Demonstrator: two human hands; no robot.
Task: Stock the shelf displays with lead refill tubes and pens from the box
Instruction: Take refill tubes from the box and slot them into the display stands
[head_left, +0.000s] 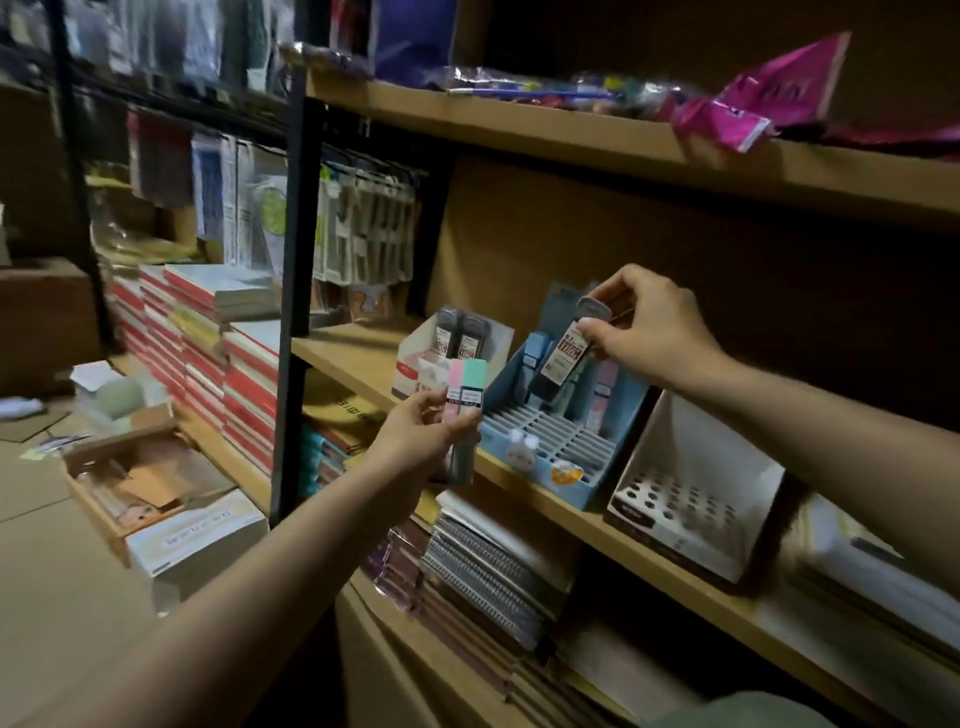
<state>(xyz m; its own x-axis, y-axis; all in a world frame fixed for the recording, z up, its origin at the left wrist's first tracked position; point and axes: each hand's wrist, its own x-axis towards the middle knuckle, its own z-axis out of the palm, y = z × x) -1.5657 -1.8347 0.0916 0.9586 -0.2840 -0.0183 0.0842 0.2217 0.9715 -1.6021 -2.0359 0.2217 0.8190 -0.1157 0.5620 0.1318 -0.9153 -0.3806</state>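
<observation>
- item: dark lead refill tube (563, 358), right of frame centre; pinched at its upper end by the right hand (644, 327), thumb and fingers clamped on the cap end, tube tilted with its lower end among the slots of the blue display tray (530, 457).
- item: 2 pastel tubes, pink and green (465, 395), centre of frame; the left hand (415, 431) has its grip curled round their lower halves, holding them upright just in front of the shelf edge (363, 364).
- location: blue display tray sits on the middle shelf; several pale tubes already stand in its rear rows, front rows of the grid look unfilled.
- neighbours: white display box (452, 353) with 2 dark tubes to the left of the tray; white holed stand (691, 499) to its right, holes unfilled as far as can be seen.
- stock source: open box (140, 483) on the floor, lower left of frame; contents too blurred to name.
- handling note, a judgement: the dark tube matches those in the white display box, not the pastel stock in the tray, so check which display it belongs in.
- handling note: to seat it, bring the tube upright over 1 slot, lower straight, and release only once the base is held by the grid.
- handling note: keep the left-hand pair clear of the standing tubes to avoid tipping them.
</observation>
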